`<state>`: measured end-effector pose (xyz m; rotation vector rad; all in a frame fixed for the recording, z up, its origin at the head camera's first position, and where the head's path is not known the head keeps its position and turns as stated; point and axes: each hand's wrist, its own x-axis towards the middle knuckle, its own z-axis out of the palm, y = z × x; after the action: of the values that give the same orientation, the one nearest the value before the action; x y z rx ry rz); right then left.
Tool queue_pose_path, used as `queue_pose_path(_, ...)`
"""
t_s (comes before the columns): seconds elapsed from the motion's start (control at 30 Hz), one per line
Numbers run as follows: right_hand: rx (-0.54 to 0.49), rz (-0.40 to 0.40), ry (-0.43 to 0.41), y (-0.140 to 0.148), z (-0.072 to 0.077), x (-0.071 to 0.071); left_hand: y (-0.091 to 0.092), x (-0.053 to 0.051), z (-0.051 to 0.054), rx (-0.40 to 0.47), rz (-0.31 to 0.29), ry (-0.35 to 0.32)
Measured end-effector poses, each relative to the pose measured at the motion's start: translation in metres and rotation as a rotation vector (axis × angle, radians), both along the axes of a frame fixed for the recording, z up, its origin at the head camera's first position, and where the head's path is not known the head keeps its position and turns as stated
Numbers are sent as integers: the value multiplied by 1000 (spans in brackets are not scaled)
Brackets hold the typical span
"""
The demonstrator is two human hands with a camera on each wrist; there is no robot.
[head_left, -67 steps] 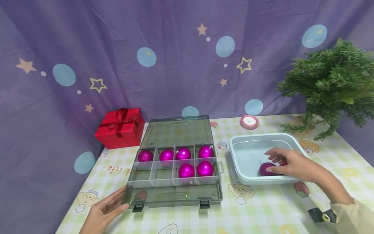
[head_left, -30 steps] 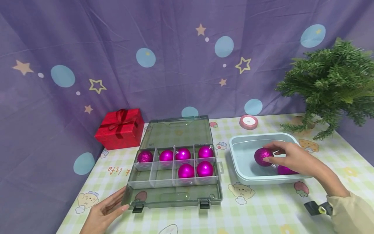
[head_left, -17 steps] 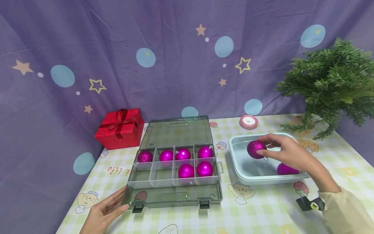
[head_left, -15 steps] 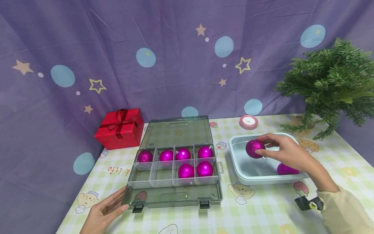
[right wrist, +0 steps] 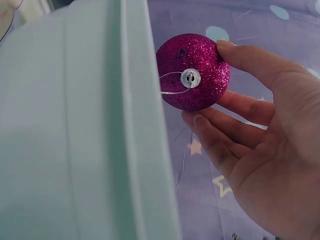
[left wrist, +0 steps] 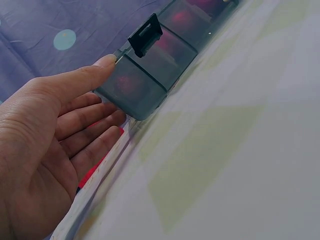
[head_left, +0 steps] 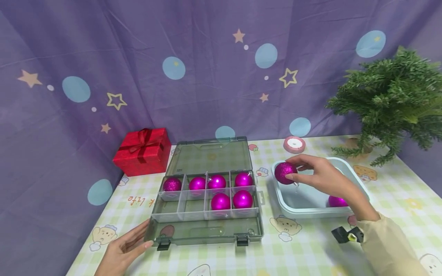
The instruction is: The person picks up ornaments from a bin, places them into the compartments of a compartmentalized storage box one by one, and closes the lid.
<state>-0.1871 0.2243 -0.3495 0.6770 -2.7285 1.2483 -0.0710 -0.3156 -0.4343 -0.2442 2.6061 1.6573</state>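
The person's right hand (head_left: 321, 177) pinches a glittery magenta ball (head_left: 285, 173) between thumb and fingers, above the left end of the pale blue basin (head_left: 321, 210); another ball (head_left: 337, 201) lies in its near right part. The left hand (head_left: 121, 249), well apart from the right, rests its thumb and loosely extended fingers against the near left corner of the divided case (head_left: 207, 240), whose far row holds four balls (head_left: 197, 184) and near row two more balls (head_left: 242, 199), at right

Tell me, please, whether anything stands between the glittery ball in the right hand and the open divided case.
The left rim of the blue tub lies between the held ball and the divided case; I cannot tell whether the ball is high enough to clear it. Nothing else visible intervenes.
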Motion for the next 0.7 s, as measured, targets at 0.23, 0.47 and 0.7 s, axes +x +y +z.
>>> queue_pose_path(0.23, -43, 73, 37, -21, 0, -9, 0, 1, -1, -2, -4, 11)
queue_pose_path(0.47, -74, 139, 46, -44, -2, -15, -1, 0, -2, 10, -5, 14)
queue_pose_path(0.7, -117, 209, 32, -68, -1, -19, -1, 0, -3, 14, -6, 22)
